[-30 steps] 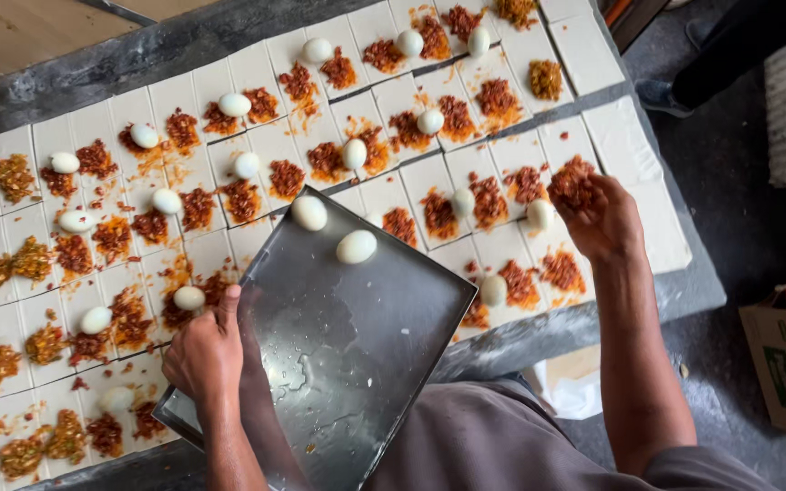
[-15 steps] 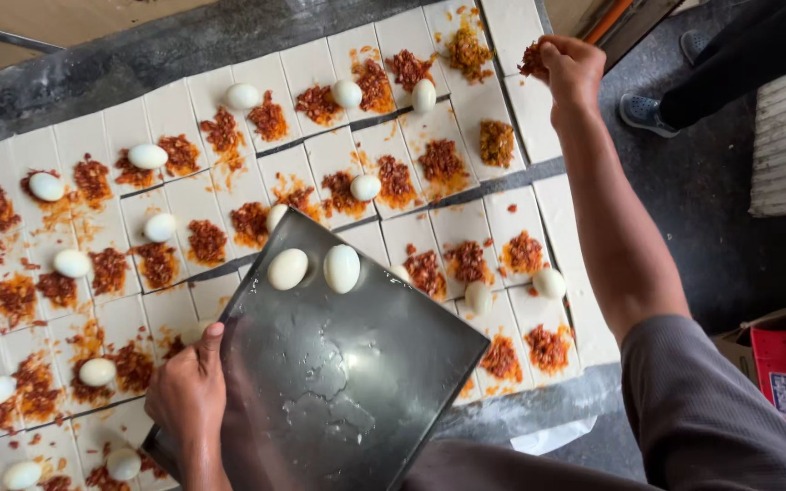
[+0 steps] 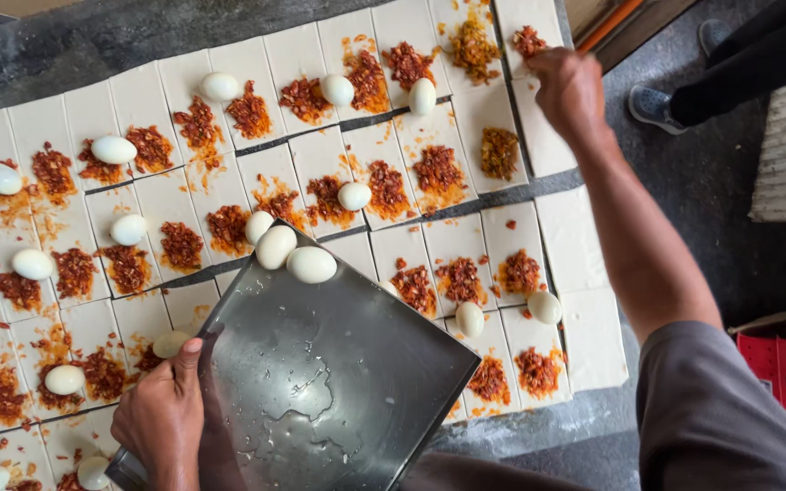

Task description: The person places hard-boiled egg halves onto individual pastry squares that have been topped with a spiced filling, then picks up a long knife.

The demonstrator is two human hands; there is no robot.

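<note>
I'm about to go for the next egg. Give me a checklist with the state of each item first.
1. Left hand grips the metal tray edge: ok.
2. Eggs left on the tray: ok, two eggs at its far edge.
3. Tray level: not ok, it looks tilted, eggs near the rim.
4. Right hand free: cannot tell, closed over the far pastry square.
5. Squares lacking an egg: ok, several visible.

Metal tray (image 3: 338, 382): bare wet surface open below its two eggs (image 3: 295, 256). Beyond tray's far edge: dough squares (image 3: 593, 336) crowded with filling and eggs.
</note>
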